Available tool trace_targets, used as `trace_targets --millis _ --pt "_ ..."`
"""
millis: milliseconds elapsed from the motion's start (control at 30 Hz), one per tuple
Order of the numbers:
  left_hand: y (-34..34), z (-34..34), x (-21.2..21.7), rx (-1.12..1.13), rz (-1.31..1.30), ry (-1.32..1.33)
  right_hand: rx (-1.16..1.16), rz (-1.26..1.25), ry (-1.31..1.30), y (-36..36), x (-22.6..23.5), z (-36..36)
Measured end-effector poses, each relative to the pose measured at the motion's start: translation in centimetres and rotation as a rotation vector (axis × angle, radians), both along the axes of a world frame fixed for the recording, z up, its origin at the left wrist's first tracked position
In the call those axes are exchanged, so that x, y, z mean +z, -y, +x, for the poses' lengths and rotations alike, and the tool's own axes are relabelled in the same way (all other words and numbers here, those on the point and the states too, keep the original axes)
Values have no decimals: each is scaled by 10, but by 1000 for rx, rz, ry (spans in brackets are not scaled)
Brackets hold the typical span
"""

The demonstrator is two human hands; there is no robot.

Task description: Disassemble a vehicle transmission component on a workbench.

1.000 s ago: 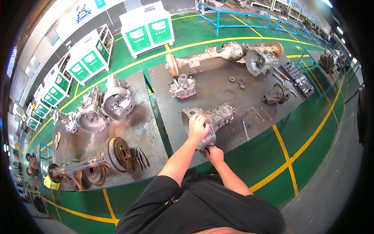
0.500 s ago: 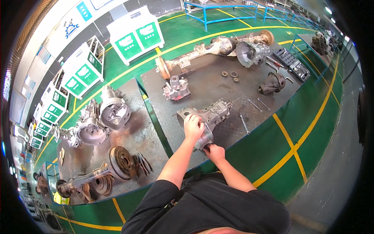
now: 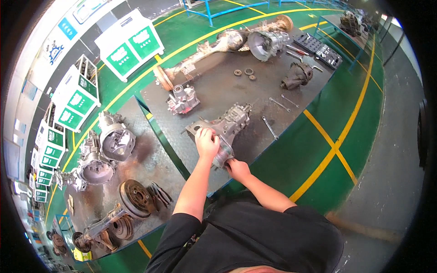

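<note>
A grey metal gearbox (image 3: 233, 120) lies on the near part of the dark steel workbench, its narrow end pointing away and to the right. My left hand (image 3: 207, 142) grips the upper left side of its wide housing, fingers bent over the edge. At the near end, close to the bench's front edge, my right hand (image 3: 238, 169) is closed against the underside of the housing. Its fingertips are partly hidden there, and a small dark part shows beside them. Several wrenches, among them a combination wrench (image 3: 270, 128), lie to the right of the gearbox.
A rusty axle (image 3: 200, 57) and a bell housing (image 3: 265, 45) line the far side. Nearer are a reddish-grey pump-like unit (image 3: 183, 99), bearing rings (image 3: 249, 71), a differential (image 3: 297, 76) and a socket set (image 3: 317, 50). A brake drum (image 3: 135, 199) and gearbox housings (image 3: 117, 142) occupy the left bench.
The whole view has shifted, so the benches and parts appear farther left. Both hands keep their places on the gearbox, with no clear movement of it on the bench.
</note>
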State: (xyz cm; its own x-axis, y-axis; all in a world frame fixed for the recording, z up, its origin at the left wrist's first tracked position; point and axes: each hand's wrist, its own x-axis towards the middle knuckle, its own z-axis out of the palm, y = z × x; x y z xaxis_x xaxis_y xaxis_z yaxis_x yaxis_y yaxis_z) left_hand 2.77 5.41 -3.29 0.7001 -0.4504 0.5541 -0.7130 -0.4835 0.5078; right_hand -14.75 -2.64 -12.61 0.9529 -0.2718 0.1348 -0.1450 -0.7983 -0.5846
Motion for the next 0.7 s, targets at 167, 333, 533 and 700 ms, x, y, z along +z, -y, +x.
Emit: trace_targets --millis 167,333,533,700 --pt "2 -1 5 -7 -40 58 -51 -41 -56 -2 24 -2" --pt "2 -2 8 -15 -25 44 27 -40 10 4 11 2" --pt "1 -4 5 2 -38 41 -44 -39 2 -1 28 -4" --pt "2 -3 9 -3 -47 41 55 -55 71 5 9 6"
